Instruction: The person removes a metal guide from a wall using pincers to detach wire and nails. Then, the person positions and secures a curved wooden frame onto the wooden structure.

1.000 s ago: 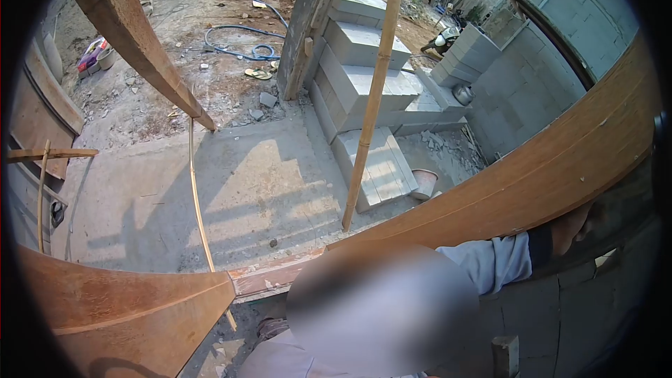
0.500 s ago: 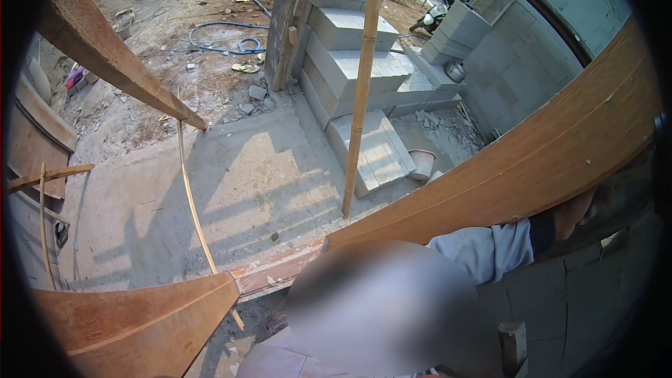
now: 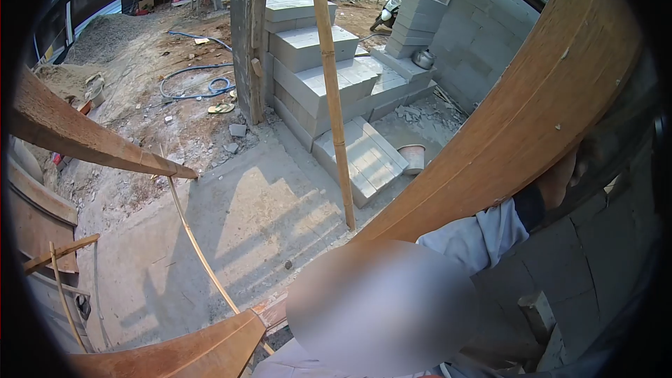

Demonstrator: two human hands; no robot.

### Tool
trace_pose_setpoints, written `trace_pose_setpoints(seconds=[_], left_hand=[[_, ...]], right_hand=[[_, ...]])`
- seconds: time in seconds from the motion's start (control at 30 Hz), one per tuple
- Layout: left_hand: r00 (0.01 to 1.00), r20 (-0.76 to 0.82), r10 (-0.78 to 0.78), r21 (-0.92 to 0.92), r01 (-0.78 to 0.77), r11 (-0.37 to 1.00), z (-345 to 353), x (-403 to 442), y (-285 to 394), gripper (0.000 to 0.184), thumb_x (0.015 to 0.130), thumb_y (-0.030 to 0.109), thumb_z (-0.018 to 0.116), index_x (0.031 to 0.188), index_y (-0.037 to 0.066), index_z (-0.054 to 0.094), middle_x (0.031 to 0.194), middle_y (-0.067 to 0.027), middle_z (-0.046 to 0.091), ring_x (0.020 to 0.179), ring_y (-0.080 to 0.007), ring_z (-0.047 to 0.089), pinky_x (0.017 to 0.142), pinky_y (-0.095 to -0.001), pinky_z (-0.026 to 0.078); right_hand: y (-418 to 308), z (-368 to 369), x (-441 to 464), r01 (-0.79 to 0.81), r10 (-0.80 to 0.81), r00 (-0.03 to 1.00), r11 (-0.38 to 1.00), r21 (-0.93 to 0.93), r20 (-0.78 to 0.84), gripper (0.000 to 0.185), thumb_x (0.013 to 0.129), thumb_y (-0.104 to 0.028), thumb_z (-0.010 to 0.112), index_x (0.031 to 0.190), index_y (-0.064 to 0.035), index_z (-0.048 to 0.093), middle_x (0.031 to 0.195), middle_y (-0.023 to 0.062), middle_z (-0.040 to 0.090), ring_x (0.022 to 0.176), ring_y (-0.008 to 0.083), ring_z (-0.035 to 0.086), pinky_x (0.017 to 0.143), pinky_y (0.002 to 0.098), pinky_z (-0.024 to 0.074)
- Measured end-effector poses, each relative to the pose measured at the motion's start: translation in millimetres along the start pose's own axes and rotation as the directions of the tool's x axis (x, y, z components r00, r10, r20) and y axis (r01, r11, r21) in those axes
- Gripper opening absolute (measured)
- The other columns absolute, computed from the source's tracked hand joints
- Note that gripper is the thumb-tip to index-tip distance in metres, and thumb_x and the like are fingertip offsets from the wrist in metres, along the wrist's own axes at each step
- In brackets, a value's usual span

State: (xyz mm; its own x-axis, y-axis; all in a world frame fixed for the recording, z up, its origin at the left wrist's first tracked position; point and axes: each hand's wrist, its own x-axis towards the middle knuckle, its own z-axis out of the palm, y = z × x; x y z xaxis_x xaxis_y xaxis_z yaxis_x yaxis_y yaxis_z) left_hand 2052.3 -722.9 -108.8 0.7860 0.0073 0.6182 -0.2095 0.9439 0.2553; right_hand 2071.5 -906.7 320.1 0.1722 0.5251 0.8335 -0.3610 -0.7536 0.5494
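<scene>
A grey sleeve [image 3: 479,238] with a dark cuff comes out from behind a blurred patch at the lower middle and reaches right. At its end, in shadow, my right hand [image 3: 558,182] is against the lower edge of a broad brown wooden frame piece [image 3: 490,129]. The fingers are mostly hidden by shadow and wood. Another wooden frame piece [image 3: 182,346] slants across the bottom left, joined near a reddish sill [image 3: 273,310] partly covered by the blur. My left hand is out of sight.
A bamboo pole [image 3: 331,91] stands before stacked grey block steps [image 3: 322,91]. A bucket [image 3: 413,158] and a kettle [image 3: 423,59] are beside them. A thin bamboo strip [image 3: 199,245] and a timber beam [image 3: 98,143] cross the left. A blue hose [image 3: 189,91] lies on the ground.
The view has swung right and upward, showing more yard at the top left. The right frame piece looks steeper now. My right hand stays by its lower edge.
</scene>
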Motion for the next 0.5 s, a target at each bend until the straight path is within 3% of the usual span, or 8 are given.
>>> trace_pose_setpoints(seconds=[0.27,0.33,0.5], left_hand=[[0.998,0.008,0.058,0.031,-0.058,0.998,-1,-3,6,0.047,0.095,0.049,0.052,0.092,0.002,0.057,0.071,-0.006,0.062,0.044,-0.0052,0.043,0.036,-0.0196,0.03],[1.0,0.001,-0.008,0.024,0.008,1.0,4,-2,14,0.051,0.094,0.053,0.053,0.092,0.002,0.057,0.071,-0.006,0.062,0.044,-0.0049,0.043,0.037,-0.0198,0.03],[0.992,-0.047,-0.119,-0.014,0.119,0.993,3,7,6,0.058,0.09,0.059,0.054,0.097,0.001,0.058,0.072,-0.0033,0.062,0.047,-0.0047,0.044,0.039,-0.0193,0.029]], right_hand=[[31,-9,-19,0.0,0.002,0.996,1.0,-0.024,0.094,0.021,0.08,-0.03,0.062,0.088,-0.0136,0.073,0.078,0.0133,0.07,0.074,0.0267,0.068,0.064,0.0383,0.0527],[41,-16,-16,0.008,-0.005,0.989,1.0,-0.02,0.145,0.021,0.08,-0.03,0.062,0.088,-0.0137,0.073,0.078,0.0132,0.07,0.074,0.0266,0.068,0.064,0.0382,0.0526],[84,-54,-85,-0.047,0.042,0.876,0.999,-0.002,0.48,0.021,0.08,-0.03,0.063,0.088,-0.0139,0.073,0.078,0.013,0.07,0.074,0.0263,0.069,0.064,0.0379,0.0526]])
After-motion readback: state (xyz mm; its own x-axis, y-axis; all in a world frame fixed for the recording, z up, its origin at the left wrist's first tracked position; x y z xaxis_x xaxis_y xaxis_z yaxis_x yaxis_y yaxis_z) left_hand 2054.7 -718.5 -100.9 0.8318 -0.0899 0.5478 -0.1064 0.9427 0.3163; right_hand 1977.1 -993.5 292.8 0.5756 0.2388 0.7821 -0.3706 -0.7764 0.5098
